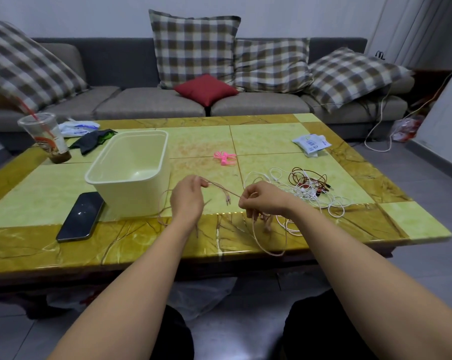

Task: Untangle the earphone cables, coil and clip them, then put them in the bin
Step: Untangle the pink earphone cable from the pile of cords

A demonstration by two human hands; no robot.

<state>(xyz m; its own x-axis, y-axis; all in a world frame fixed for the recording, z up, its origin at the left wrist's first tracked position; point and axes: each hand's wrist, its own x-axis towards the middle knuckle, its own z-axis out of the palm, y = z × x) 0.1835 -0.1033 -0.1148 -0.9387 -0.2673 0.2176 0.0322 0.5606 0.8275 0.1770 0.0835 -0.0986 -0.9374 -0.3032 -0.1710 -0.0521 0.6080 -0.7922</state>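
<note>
My left hand (187, 197) and my right hand (263, 200) both pinch a thin pale pink earphone cable (223, 189), stretched between them above the table's front part. Its loose length hangs in loops below my right hand, over the table's front edge. A tangle of white cable (315, 201) and dark red cable (309, 178) lies on the table to the right of my right hand. A coiled bright pink cable (224, 156) rests near the table's middle. The cream plastic bin (110, 175) stands empty, left of my left hand.
A black phone (80, 216) lies front left of the bin. A plastic cup with a red straw (45, 137), a dark cloth (93, 140) and a white packet (78, 127) sit at the back left. Another white packet (311, 144) lies back right. A grey sofa with cushions stands behind.
</note>
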